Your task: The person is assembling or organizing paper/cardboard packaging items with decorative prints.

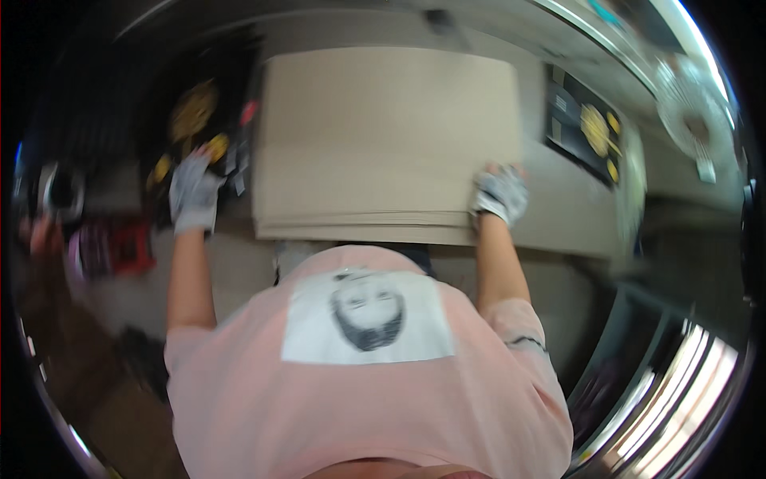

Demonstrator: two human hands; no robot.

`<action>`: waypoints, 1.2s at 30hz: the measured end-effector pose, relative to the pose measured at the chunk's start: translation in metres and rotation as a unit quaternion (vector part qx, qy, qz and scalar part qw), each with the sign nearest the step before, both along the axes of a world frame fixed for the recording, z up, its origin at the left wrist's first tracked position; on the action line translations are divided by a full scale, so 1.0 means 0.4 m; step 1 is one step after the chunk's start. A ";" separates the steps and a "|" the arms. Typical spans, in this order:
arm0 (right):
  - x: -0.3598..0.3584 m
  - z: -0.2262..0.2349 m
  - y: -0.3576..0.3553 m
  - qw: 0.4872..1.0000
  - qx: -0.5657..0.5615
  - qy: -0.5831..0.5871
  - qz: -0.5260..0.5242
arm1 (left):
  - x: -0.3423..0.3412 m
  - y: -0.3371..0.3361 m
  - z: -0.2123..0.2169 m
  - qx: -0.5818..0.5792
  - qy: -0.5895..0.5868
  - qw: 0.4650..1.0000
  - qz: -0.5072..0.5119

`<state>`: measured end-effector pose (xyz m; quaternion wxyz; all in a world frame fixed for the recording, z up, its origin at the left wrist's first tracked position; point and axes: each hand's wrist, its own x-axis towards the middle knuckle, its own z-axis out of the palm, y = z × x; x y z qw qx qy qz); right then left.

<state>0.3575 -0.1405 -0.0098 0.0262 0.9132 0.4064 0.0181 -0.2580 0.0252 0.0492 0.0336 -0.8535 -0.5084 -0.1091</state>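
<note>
A stack of plain brown cardboard sheets (383, 136) lies in front of me, its layered edges showing along the near side. My right hand (502, 194), in a light grey work glove with bare fingertips, rests on the stack's near right part with its fingers outstretched. Off to the left, my left hand (194, 191) wears a similar glove. It reaches forward over a dark pile with gold printing (194, 112), fingers stretched out and slightly blurred. Whether it presses on the pile or hovers just above, I cannot tell.
A dark printed sheet with gold shapes (581, 128) lies right of the stack. Farther right stands a pale fan (692, 108). At the left are a red and pink stool or crate (120, 249) and, near the rim, another person's blurred hand (45, 235).
</note>
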 end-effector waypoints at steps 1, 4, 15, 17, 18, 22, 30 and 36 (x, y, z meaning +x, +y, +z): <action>0.051 -0.064 -0.038 0.996 -0.025 -0.084 0.020 | 0.089 0.002 -0.016 0.033 -0.022 0.999 -0.009; -0.037 0.058 0.019 0.994 0.030 0.028 -0.099 | 0.268 -0.066 -0.038 -0.084 -0.117 0.985 -0.092; -0.035 0.049 -0.049 0.966 0.201 0.130 -0.101 | 0.241 0.149 -0.390 -0.269 -0.075 0.933 0.226; -0.029 0.042 -0.068 0.951 0.257 0.143 -0.098 | 0.259 0.174 -0.364 -0.272 -0.086 0.931 0.228; -0.036 0.040 -0.066 0.949 0.261 0.145 -0.102 | 0.259 0.163 -0.355 -0.272 -0.094 0.927 0.239; -0.041 0.028 -0.074 0.921 0.338 0.146 -0.128 | 0.322 0.190 -0.296 -0.277 -0.112 0.917 0.263; -0.048 0.057 -0.072 0.894 0.398 0.152 -0.141 | 0.430 0.200 -0.193 -0.282 -0.171 0.876 0.351; -0.054 0.061 -0.078 0.894 0.393 0.156 -0.150 | 0.446 0.236 -0.129 -0.289 -0.227 0.827 0.425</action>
